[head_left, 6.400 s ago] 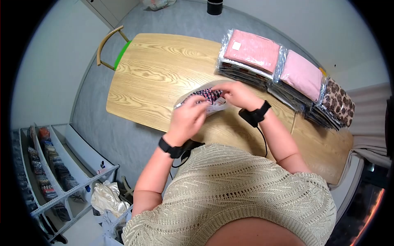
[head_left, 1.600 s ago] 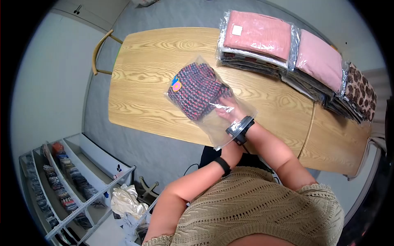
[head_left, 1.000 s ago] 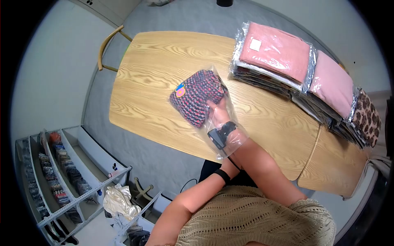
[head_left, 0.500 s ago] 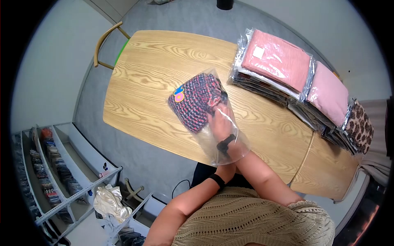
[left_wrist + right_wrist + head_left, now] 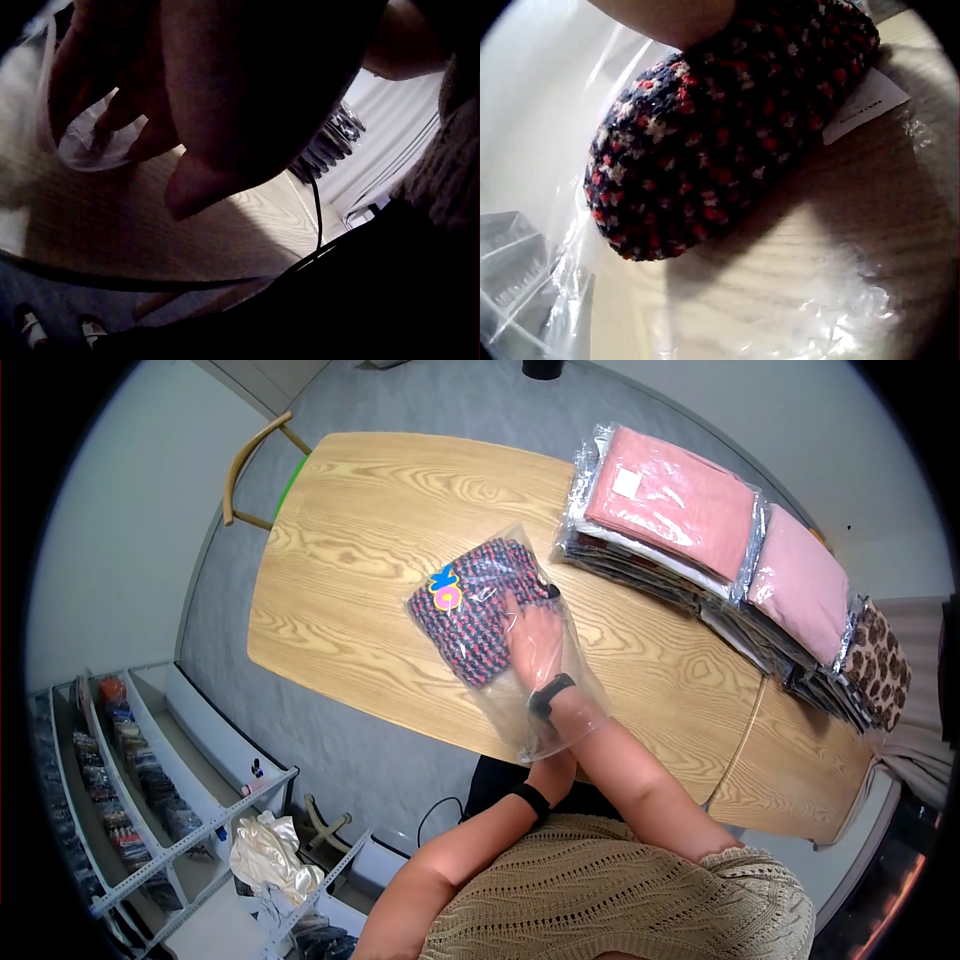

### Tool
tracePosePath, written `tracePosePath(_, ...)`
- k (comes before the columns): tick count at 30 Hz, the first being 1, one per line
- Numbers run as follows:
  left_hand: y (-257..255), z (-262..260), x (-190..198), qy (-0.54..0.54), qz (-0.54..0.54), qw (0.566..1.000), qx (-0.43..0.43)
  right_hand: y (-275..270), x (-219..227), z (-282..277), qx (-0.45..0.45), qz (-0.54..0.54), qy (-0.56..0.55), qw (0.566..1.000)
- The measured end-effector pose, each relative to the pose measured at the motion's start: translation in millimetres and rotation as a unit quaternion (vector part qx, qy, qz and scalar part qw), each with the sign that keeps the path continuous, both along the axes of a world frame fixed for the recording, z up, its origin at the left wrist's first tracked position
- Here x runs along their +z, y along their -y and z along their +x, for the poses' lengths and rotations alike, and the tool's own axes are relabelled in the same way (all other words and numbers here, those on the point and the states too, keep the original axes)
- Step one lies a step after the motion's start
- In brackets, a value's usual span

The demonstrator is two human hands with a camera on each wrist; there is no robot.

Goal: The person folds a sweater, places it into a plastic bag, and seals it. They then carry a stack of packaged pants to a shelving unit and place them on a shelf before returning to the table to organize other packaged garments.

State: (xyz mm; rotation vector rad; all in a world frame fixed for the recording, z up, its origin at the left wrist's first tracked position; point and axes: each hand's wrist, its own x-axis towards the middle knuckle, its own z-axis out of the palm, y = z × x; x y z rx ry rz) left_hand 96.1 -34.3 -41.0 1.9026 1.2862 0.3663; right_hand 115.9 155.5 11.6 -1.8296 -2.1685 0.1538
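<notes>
A chunky multicoloured knitted item (image 5: 470,635) with a bright blue, pink and yellow patch (image 5: 446,590) lies inside a clear plastic bag (image 5: 497,710) on the table. My right hand (image 5: 535,645) reaches into the bag up to the wrist, one finger stretched along the knit. In the right wrist view, skin presses on the top of the knit's rounded fold, and a white label (image 5: 866,109) sticks out from its edge. My left hand (image 5: 135,112) is crossed beneath my right wrist, mostly hidden in the head view. Its darkened fingers are at the bag's rim; I cannot tell if they grip it.
Bagged textiles stand in stacks on the table's right side: a ribbed pink one (image 5: 680,505), a plain pink one (image 5: 797,585) and a leopard-print one (image 5: 878,665) on top. A chair (image 5: 240,465) is at the far left, shelving (image 5: 190,830) at the lower left.
Earlier, both hands worked at the bag's opening. Now my right hand is inside it. In the last half second, its fingers have shifted on the knit, and the patch has moved slightly right.
</notes>
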Motion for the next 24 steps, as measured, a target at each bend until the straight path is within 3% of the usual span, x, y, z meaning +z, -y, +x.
tracePosePath(4, 1, 5, -5, 0.039, -0.011, 0.998, 0.041, 2, -7, -2, -0.012, -0.008, 0.043, 0.999)
tracePosePath(6, 2, 6, 1, 0.004, 0.027, 0.998, 0.050, 8, -4, 0, 0.062, 0.096, 0.005, 0.993)
tracePosePath(7, 0, 6, 4, 0.004, 0.026, 0.998, 0.051, 14, -1, 1, 0.063, 0.096, 0.005, 0.993)
tracePosePath(10, -2, 6, 14, -0.081, 0.044, 0.996, -0.016, 27, 4, 6, 0.100, -0.064, -0.079, 0.990)
tracePosePath(12, -4, 4, 16, -0.180, 0.012, 0.980, -0.084, 23, -7, 10, 0.109, -0.043, -0.020, 0.993)
tracePosePath(13, -3, 3, 13, -0.178, 0.010, 0.981, -0.083, 19, -12, 11, 0.119, -0.018, 0.034, 0.992)
tracePosePath(15, 0, 0, 6, -0.163, 0.057, 0.982, -0.080, 7, -23, 12, 0.106, -0.049, 0.027, 0.993)
tracePosePath(17, 3, 2, 6, -0.153, 0.039, 0.987, -0.041, -9, -41, 8, 0.073, 0.037, 0.091, 0.993)
tracePosePath(18, 3, 2, 10, -0.141, 0.021, 0.990, -0.003, -16, -41, 8, 0.069, -0.005, 0.023, 0.997)
tracePosePath(22, 2, 1, 20, -0.201, 0.078, 0.976, -0.032, -22, -42, 1, 0.058, 0.049, 0.076, 0.994)
tracePosePath(24, 2, -1, 22, -0.220, 0.149, 0.963, -0.056, -13, -28, 2, 0.059, 0.020, 0.046, 0.997)
